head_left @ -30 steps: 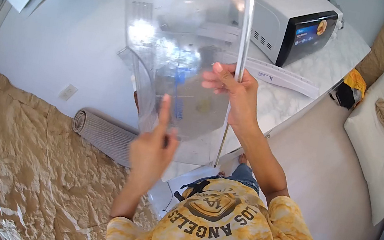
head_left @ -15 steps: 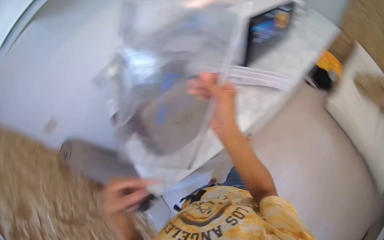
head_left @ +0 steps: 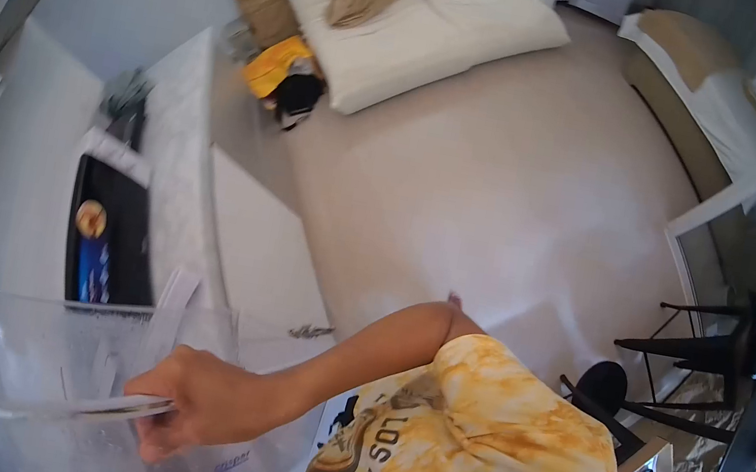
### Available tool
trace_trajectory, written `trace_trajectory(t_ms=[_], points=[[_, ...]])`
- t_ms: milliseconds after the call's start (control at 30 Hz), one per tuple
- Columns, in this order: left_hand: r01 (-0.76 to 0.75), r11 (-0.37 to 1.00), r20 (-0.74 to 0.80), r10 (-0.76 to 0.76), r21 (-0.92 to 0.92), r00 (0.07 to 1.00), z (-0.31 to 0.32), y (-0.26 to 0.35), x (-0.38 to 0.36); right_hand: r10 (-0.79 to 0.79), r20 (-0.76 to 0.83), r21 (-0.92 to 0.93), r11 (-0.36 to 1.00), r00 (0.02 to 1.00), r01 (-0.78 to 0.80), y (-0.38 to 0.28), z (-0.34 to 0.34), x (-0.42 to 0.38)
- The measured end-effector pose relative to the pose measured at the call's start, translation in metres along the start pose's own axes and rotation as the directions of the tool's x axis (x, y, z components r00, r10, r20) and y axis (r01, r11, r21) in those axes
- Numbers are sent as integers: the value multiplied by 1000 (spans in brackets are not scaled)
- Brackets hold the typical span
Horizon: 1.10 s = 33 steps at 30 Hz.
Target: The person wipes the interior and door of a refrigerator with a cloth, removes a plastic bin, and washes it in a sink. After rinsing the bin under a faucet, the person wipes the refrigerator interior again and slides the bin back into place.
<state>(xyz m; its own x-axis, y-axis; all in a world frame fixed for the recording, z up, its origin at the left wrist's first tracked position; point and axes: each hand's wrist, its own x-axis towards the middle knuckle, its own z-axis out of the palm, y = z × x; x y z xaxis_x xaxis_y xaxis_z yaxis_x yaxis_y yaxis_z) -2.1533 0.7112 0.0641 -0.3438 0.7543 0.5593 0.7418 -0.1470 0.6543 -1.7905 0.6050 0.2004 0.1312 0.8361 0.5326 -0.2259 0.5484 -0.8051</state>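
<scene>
My right hand (head_left: 204,407) is closed around the whitish edge strip of a clear plastic bag (head_left: 39,349) at the lower left. Blue lettering shows on the bag near the bottom of the view. The see-through plastic spreads out to the left of the hand and under it, in front of a white marbled counter (head_left: 179,158). A black screen (head_left: 119,243) with a bright picture stands just beyond the bag. My left hand is out of view.
Beyond the counter lie a yellow and black bundle (head_left: 285,86) and a cream cushioned seat (head_left: 432,30) with a tan cloth on it. Pale floor (head_left: 464,200) stretches to the right. Black stools (head_left: 708,356) stand at the right, with a bed (head_left: 710,102) farther back.
My view has swung to the right, toward the floor and stools. The bag, held up before me earlier, is now lower left, still in my right hand. My left hand has left the view.
</scene>
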Motion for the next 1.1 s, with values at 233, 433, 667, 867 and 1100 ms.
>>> trace_trajectory(t_ms=[233, 433, 667, 867, 1100], points=[[37, 984, 590, 76, -177, 804, 257, 149, -104, -101, -196, -751, 655, 975, -83, -93, -203, -96], [73, 925, 779, 270, -373, 566, 379, 336, -196, -205, -268, -937, 284, 941, -205, -147, -409, -199], [98, 916, 919, 377, -389, 119, 517, 682, -350, 20, -372, -923, 94, 928, -372, -253, -632, -317], [-50, 784, 667, 492, -619, -559, 571, 971, -599, 135, -571, -821, -95, 810, -563, -320, -790, -393], [-222, 837, 639, 184, -500, -747, 570, 1120, -796, 152, -567, -821, -21, 810, -571, -405, -1002, -468]])
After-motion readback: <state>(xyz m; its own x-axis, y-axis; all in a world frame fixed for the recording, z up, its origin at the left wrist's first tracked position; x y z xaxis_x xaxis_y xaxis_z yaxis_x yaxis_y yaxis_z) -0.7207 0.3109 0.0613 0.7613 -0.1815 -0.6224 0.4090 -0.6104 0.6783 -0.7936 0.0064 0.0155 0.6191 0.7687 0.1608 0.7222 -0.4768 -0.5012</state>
